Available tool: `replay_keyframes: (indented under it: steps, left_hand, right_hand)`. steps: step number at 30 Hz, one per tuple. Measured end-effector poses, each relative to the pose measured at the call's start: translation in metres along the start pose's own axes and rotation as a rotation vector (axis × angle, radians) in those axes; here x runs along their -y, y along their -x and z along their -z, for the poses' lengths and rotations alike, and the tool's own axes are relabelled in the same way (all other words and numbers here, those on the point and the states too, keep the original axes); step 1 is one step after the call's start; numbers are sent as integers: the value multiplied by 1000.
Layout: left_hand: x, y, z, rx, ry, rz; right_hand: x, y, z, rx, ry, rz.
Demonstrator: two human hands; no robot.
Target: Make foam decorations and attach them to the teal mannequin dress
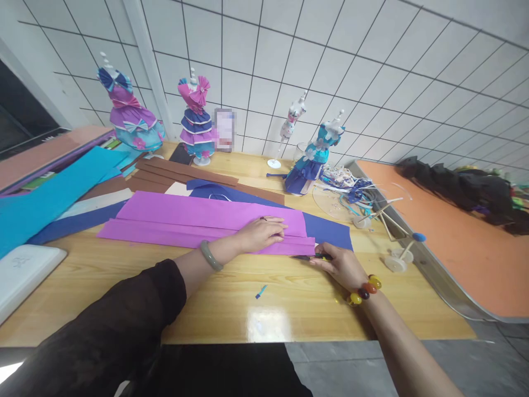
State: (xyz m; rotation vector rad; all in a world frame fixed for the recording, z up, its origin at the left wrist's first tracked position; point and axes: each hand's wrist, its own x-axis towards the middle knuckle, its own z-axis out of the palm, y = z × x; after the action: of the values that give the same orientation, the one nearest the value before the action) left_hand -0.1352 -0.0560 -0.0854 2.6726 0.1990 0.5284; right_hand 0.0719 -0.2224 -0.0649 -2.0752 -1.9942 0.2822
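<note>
A wide purple sheet (177, 209), paper-like or cloth-like, lies lengthwise on the table with a folded strip along its near side. My left hand (262, 234) rests on the right half of this sheet, fingers stretched out and pressing down. At the sheet's right end, my right hand (341, 267) is closed around black-handled scissors (303, 257), whose dark blades point left along the near edge. Part of the handles is hidden by my fingers. Beneath and behind the purple sheet is a dark blue sheet (330, 226).
Brown strips (185, 171) and a turquoise sheet (61, 193) lie behind and left. Several dressed mini mannequins, including a pink-purple one (197, 121), stand along the wall. Ribbon scraps (351, 184), a wooden stand (397, 259), a white box (28, 275) and a small blue scrap (261, 291) are about.
</note>
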Motion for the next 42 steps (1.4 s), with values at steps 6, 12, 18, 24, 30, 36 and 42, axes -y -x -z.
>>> replay_keyframes:
  steps: [6,12,18,24,30,36,42]
  left_hand:
    - [-3,0,2,4,0,9]
    - [-3,0,2,-3,-4,9]
    - [-2,0,1,-8,0,-3]
    - [-1,0,0,-13,6,-2]
    - [1,1,-3,-14,11,2]
    - [-1,1,0,-8,8,0]
    - [-2,1,1,-16,8,-8]
  right_hand:
    - [4,-4,-2,-9,33,29]
    - [6,-2,-1,-38,2,10]
    - [3,1,-1,-61,-18,-9]
    - [3,3,-1,-50,-65,-31]
    - [9,3,-1,-35,-76,-95]
    - [17,-3,-1,-22,-65,-93]
    - [28,-7,0,-3,-19,-94]
